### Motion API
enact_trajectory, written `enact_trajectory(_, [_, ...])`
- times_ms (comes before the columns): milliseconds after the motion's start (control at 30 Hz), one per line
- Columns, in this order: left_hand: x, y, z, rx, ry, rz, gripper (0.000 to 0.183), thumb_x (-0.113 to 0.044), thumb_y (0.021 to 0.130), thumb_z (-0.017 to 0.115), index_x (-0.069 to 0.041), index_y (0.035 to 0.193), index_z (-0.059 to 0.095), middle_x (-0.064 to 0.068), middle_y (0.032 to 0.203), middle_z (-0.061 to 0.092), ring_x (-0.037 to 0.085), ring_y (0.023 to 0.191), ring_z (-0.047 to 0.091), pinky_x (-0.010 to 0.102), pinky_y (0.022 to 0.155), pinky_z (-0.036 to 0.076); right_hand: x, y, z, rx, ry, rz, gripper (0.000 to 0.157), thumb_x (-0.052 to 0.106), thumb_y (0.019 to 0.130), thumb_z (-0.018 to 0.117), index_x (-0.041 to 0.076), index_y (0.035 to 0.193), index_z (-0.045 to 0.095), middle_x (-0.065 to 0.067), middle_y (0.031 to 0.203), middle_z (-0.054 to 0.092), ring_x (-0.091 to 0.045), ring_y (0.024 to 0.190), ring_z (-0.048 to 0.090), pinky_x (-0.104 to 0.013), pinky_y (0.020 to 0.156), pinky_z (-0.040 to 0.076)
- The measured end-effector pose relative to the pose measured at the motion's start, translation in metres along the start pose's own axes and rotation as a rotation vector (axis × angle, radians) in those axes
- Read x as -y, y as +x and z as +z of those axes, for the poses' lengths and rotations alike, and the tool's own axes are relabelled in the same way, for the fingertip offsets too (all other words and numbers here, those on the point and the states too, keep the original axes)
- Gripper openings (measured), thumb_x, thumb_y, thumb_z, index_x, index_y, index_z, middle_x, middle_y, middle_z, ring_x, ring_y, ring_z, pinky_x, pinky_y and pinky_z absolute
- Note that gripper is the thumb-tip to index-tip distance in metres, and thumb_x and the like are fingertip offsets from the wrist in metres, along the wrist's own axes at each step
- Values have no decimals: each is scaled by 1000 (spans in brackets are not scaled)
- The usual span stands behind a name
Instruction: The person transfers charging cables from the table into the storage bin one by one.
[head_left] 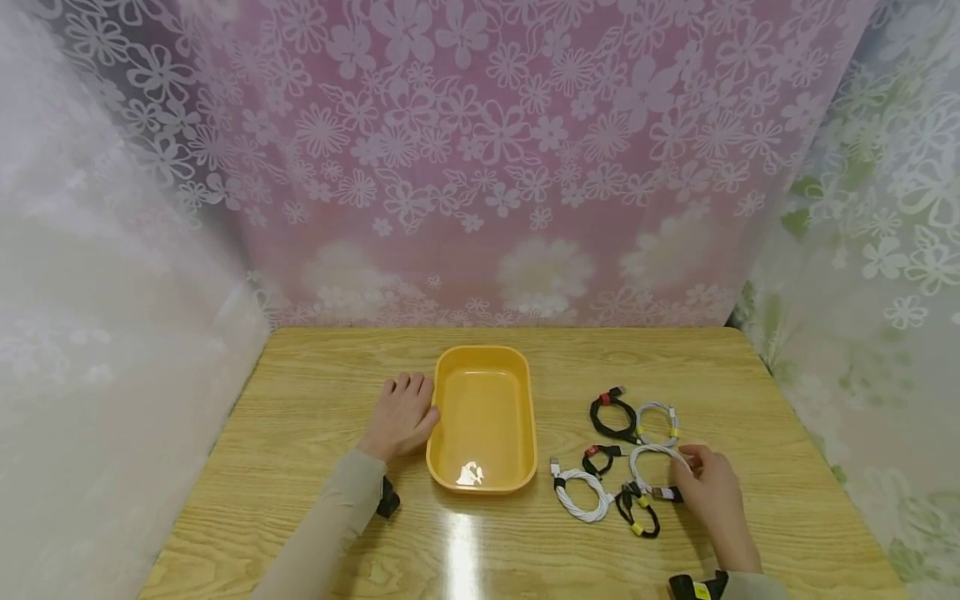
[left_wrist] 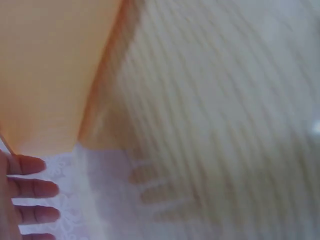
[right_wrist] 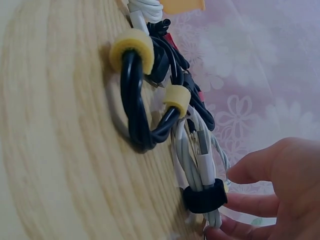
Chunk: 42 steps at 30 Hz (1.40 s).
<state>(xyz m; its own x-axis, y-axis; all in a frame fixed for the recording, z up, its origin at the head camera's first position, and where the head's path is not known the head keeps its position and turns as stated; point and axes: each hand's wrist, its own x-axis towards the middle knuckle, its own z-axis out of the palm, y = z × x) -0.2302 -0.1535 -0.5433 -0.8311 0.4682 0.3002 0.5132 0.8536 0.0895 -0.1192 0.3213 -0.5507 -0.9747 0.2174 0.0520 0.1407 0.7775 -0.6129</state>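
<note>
Cables lie coiled in the head view, right of a yellow tray the left grip touches, on a wooden worktop before flowered curtains. Left wrist: its fingers extend straight. Right wrist: the right grip pinches a white cable at its black strap; picking-up seems in hand, calling next for a clean lift.

Across the yellow-brown, wood-grained tabletop, a yellow rectangular plastic tray is set near the middle, and to its right the coils are clustered! At the back, a black cable coil tied in red is flanked by a pale grey cable coil banded in yellow; ahead of them, a small black cable coil tied in red; nearest, a twisted white cable coil strapped in black is seen beside a black cable coil banded in yellow.
</note>
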Motion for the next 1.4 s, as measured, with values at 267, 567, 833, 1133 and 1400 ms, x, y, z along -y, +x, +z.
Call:
enact_trajectory(267, [-12, 3, -7, 78, -18, -90, 17, -23, 94, 41, -7, 97, 46, 11, 94, 44, 29, 83, 37, 42, 73, 29, 1, -1, 1, 4, -42, 15, 35, 13, 89, 62, -12, 115, 61, -24, 95, 59, -33, 81, 56, -40, 64, 43])
enact_trajectory(567, [-16, 3, -6, 79, -7, -124, 13, -21, 93, 46, -8, 92, 44, 9, 90, 41, 27, 79, 34, 40, 70, 26, -2, -2, -4, 28, -102, 112, 29, 15, 87, 59, -3, 110, 64, -9, 84, 60, -22, 67, 52, -34, 53, 39])
enact_trajectory(833, [-16, 2, -5, 88, -15, -142, 14, -20, 93, 48, -10, 88, 40, 7, 87, 35, 26, 78, 30, 39, 69, 23, -1, -2, -4, -13, -82, 157, 26, 18, 85, 63, -1, 102, 69, -5, 82, 65, -22, 69, 58, -34, 53, 41])
enact_trajectory(1133, [-15, 2, -1, 88, -11, -149, 14, -21, 92, 46, -10, 88, 39, 7, 87, 34, 26, 78, 30, 38, 69, 22, 3, -4, -6, 6, -64, 164, 27, 19, 86, 63, 0, 103, 68, -5, 83, 66, -22, 71, 59, -34, 54, 42])
enact_trajectory(1400, [-17, 3, -2, 88, -28, -157, 14, -22, 92, 46, -10, 88, 40, 8, 87, 36, 27, 78, 32, 39, 70, 24, 3, -4, -7, 42, -91, 193, 28, 23, 87, 60, 1, 102, 67, -4, 83, 64, -20, 68, 56, -34, 51, 40])
